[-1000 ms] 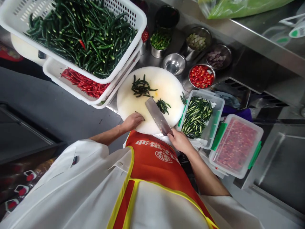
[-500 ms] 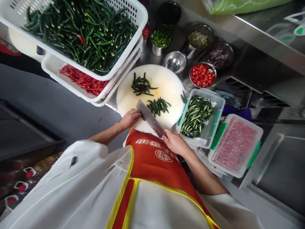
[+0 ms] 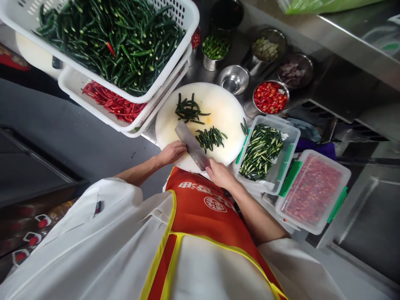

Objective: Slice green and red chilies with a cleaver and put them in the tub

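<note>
My right hand [image 3: 220, 173] is wrapped round the handle of a wide-bladed cleaver [image 3: 193, 146]. The blade lies slantwise over a round white cutting board [image 3: 229, 102], its far end close to a loose pile of whole green chilies [image 3: 189, 109]. Right of the blade is a row of green chilies [image 3: 211, 138]. My left hand [image 3: 171, 152] rests at the board's near left edge with its fingers curled beside the blade. What is under those fingertips is hidden. A few chili pieces [image 3: 244, 126] lie at the board's right edge.
A white basket of green chilies [image 3: 165, 85] stands over another with red chilies [image 3: 114, 102] at upper left. Right of the board are a tub of cut green chilies [image 3: 261, 152] and a lidded box [image 3: 315, 191]. Steel bowls, one holding chopped red chilies [image 3: 270, 97], stand behind.
The cleaver and my right hand have shifted left and slightly up, bringing the blade's end nearer the whole chilies. My left hand stays at the board's edge. The view has shifted slightly.
</note>
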### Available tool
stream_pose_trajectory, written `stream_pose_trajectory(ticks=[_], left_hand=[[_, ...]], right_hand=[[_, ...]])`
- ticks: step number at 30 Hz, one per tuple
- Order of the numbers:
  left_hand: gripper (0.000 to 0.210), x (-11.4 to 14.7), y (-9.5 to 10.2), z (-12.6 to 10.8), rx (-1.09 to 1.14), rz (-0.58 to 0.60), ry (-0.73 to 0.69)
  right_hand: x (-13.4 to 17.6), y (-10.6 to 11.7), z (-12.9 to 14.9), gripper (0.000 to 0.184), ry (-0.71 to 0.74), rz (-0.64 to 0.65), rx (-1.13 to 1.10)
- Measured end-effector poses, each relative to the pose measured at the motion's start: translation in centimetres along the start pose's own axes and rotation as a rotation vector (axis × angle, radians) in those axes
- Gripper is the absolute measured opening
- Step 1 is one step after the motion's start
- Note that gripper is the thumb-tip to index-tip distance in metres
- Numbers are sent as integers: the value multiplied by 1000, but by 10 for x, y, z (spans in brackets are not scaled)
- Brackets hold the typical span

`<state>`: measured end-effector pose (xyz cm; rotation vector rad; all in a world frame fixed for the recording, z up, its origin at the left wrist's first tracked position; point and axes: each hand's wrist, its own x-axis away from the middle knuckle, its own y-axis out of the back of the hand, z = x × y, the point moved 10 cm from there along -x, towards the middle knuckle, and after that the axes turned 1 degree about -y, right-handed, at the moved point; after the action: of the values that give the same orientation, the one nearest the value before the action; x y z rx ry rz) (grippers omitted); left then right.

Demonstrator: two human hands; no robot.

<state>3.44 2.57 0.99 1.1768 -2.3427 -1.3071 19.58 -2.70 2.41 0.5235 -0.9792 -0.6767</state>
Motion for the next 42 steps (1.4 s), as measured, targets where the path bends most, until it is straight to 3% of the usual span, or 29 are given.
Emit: stream_pose_trajectory(ticks=[3, 7, 9, 11, 16, 20, 23, 26, 28, 30, 33, 35, 42], left_hand=[[29, -8, 7, 6, -31, -24, 13], [29, -36, 30, 41, -111, -179, 210], [29, -53, 37, 59, -159, -192, 309], [30, -74, 38, 67, -198, -146, 325], [34, -119, 14, 45, -214, 149, 88], [30, -130, 4, 52, -247, 298, 129], [25, -125, 21, 64, -202, 225, 211], [24, -106, 56, 69, -115, -3, 277], [22, -85, 68, 59, -62, -111, 244], [20, -64, 57, 38, -40, -94, 141], [22, -34, 18, 8, -77, 31, 6], [23, -21, -1, -1, -102, 55, -12], [23, -14, -6, -1, -74, -23, -37]], right_hand=[[6, 7, -17, 14, -32, -53, -88], [38, 15, -47, 19, -136, -114, -205], [52, 13, -49, 22, -118, -84, -224], [61, 8, -38, 21, -42, -33, -190], [70, -5, -13, 21, 66, 73, -25], [69, -8, -15, 20, 46, 72, -24], [65, -7, -22, 18, 49, 52, -104], [58, -4, -36, 18, 2, -14, -175], [53, 0, -46, 19, -67, -63, -194], [49, 5, -53, 20, -130, -100, -183], [46, 13, -49, 21, -153, -118, -113], [44, 18, -40, 21, -133, -101, -52], [53, 29, -22, 17, -45, 12, 38]])
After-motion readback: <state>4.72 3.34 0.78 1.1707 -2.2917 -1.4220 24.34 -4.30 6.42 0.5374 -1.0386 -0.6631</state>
